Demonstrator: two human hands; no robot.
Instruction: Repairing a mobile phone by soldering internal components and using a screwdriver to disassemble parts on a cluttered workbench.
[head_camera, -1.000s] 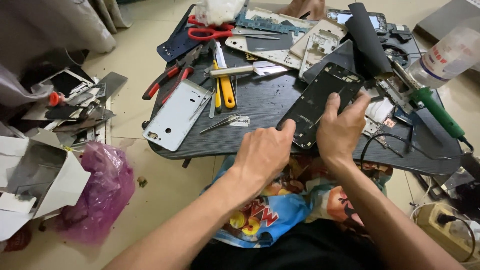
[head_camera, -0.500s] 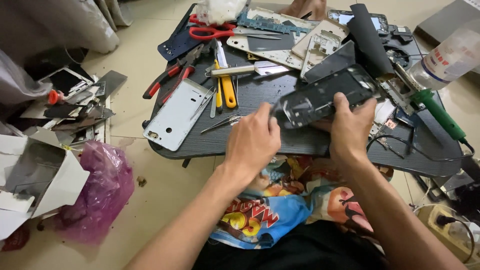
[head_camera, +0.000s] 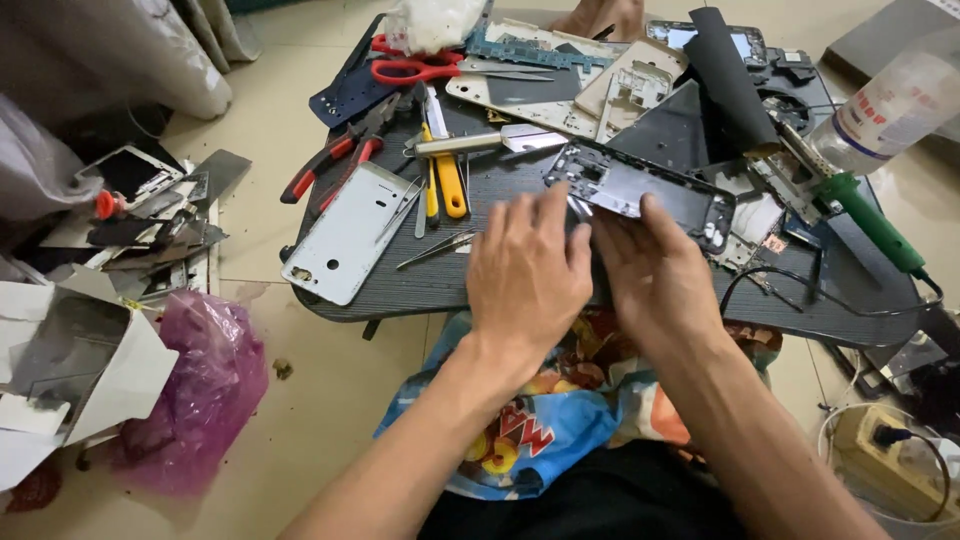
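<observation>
Both hands, left hand (head_camera: 527, 262) and right hand (head_camera: 652, 268), are now tipping the dark flat phone frame (head_camera: 640, 190) up off the dark round bench (head_camera: 420, 285); their fingers are holding its near edge.

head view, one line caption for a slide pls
Both hands, left hand and right hand, grip a dark phone frame over a cluttered table.

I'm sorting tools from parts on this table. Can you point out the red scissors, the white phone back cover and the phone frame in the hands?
red scissors (head_camera: 412, 68), head view, on the handle loops.
white phone back cover (head_camera: 350, 232), head view, mid panel.
phone frame (head_camera: 640, 188), head view, inner plate.
</observation>
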